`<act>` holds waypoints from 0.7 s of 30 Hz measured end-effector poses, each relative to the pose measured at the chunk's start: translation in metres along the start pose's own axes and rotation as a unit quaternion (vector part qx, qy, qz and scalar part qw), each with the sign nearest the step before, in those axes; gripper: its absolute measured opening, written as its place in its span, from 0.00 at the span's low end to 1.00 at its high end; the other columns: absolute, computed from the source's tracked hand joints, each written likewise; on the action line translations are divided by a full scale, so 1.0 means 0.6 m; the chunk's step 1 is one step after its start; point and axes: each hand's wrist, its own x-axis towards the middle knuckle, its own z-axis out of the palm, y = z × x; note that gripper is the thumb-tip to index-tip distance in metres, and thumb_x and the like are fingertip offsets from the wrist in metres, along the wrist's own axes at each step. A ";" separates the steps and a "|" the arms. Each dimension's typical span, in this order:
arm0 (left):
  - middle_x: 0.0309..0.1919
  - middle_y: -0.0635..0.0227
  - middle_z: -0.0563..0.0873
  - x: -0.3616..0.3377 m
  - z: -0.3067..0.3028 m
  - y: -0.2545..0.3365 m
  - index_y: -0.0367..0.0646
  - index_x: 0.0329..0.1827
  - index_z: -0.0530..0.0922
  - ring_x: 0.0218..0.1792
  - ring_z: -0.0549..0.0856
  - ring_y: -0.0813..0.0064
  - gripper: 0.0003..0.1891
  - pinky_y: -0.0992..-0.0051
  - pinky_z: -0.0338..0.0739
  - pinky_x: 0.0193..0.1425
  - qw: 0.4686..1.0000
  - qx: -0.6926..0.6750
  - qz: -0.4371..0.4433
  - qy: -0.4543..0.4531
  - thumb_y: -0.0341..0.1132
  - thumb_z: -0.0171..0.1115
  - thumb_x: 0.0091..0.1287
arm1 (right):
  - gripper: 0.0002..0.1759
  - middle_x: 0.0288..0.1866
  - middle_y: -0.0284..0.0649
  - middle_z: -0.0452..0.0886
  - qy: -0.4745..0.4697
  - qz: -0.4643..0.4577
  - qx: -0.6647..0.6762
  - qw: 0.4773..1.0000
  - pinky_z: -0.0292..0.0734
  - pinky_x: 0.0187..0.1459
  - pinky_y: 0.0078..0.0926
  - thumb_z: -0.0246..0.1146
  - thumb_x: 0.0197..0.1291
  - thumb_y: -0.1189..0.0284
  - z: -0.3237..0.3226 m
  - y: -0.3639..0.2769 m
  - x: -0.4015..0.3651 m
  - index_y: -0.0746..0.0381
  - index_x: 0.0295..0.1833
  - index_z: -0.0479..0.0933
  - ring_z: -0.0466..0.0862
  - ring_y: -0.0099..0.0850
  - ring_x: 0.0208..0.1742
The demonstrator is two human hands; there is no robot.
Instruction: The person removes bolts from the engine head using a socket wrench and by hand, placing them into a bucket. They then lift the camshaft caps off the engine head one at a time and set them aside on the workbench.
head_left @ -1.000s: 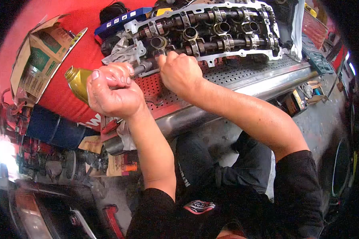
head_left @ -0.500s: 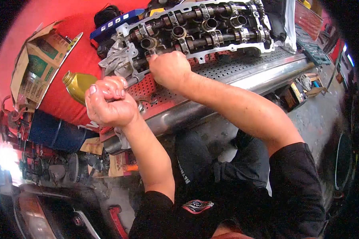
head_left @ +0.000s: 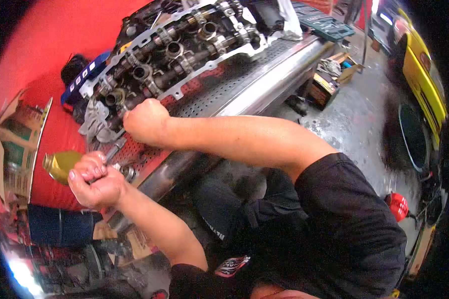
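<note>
My right hand (head_left: 147,123), a closed fist, sits at the near-left corner of an engine cylinder head (head_left: 177,97). What lies inside its fingers is hidden. Lower left, my left hand (head_left: 97,182) has its palm side up and fingers curled in; I cannot tell what it grips. A short metal rod (head_left: 115,149) runs from near its fingertips toward the cylinder head. Just behind this hand is a gold bottle (head_left: 65,166) with its neck uncapped. The head's camshafts and round tube openings face up, framed by a pale metal rim.
The cylinder head rests on a perforated metal bench (head_left: 194,107) with a rounded steel edge. A grey rag (head_left: 97,124) lies by its left end, a blue case (head_left: 87,74) behind. Cardboard boxes (head_left: 17,144) stand left; a tool case (head_left: 324,22) and crate (head_left: 329,84) are right.
The view has swung right, so the bench and both hands appear farther left, and a yellow panel shows at right. Both hands stay closed, in about the same places by the cylinder head.
</note>
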 end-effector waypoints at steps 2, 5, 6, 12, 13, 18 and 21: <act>0.12 0.73 0.59 -0.005 0.006 0.003 0.50 0.20 0.61 0.14 0.60 0.78 0.19 0.71 0.61 0.25 1.000 -0.001 0.006 0.002 0.40 0.48 0.72 | 0.11 0.34 0.44 0.88 0.042 0.024 0.020 0.999 0.84 0.34 0.41 0.60 0.58 0.67 -0.025 0.011 -0.014 0.59 0.44 0.82 0.90 0.41 0.35; 0.12 0.72 0.60 -0.009 -0.015 0.009 0.49 0.20 0.62 0.14 0.60 0.78 0.19 0.71 0.61 0.26 1.000 -0.012 -0.001 0.001 0.40 0.48 0.72 | 0.08 0.35 0.41 0.83 0.227 0.076 0.046 0.970 0.83 0.33 0.40 0.63 0.54 0.70 -0.073 0.063 -0.097 0.56 0.41 0.79 0.88 0.41 0.36; 0.12 0.73 0.60 -0.009 -0.026 0.013 0.50 0.20 0.62 0.14 0.60 0.78 0.19 0.71 0.61 0.26 1.000 -0.012 -0.002 0.005 0.41 0.48 0.72 | 0.10 0.39 0.38 0.82 0.328 0.061 0.015 0.943 0.83 0.33 0.39 0.66 0.51 0.72 -0.083 0.108 -0.135 0.53 0.41 0.78 0.87 0.39 0.38; 0.12 0.75 0.60 -0.008 -0.052 0.032 0.51 0.19 0.63 0.15 0.60 0.78 0.20 0.72 0.60 0.28 0.999 -0.038 -0.020 0.006 0.43 0.47 0.74 | 0.21 0.66 0.36 0.75 0.247 0.078 -0.243 0.935 0.67 0.64 0.45 0.69 0.56 0.67 -0.146 0.372 -0.236 0.53 0.58 0.82 0.69 0.42 0.68; 0.12 0.74 0.60 -0.010 -0.044 0.029 0.51 0.19 0.62 0.14 0.59 0.78 0.20 0.71 0.60 0.26 0.999 -0.040 -0.013 0.001 0.43 0.46 0.73 | 0.21 0.67 0.35 0.74 0.228 0.053 -0.272 0.933 0.65 0.65 0.46 0.67 0.58 0.67 -0.142 0.385 -0.232 0.53 0.58 0.82 0.67 0.42 0.71; 0.12 0.74 0.63 -0.019 -0.039 0.035 0.52 0.18 0.62 0.14 0.62 0.78 0.21 0.70 0.60 0.27 0.999 -0.008 -0.021 -0.024 0.44 0.49 0.73 | 0.22 0.69 0.33 0.72 0.171 0.000 -0.297 0.939 0.63 0.68 0.42 0.63 0.56 0.72 -0.129 0.392 -0.200 0.58 0.59 0.81 0.64 0.37 0.74; 0.12 0.73 0.64 -0.020 -0.037 0.044 0.52 0.19 0.63 0.14 0.63 0.77 0.21 0.70 0.62 0.27 1.000 0.003 -0.012 -0.006 0.44 0.50 0.72 | 0.22 0.65 0.32 0.76 0.164 -0.014 -0.297 0.941 0.62 0.69 0.41 0.62 0.57 0.73 -0.140 0.390 -0.194 0.59 0.59 0.80 0.65 0.36 0.74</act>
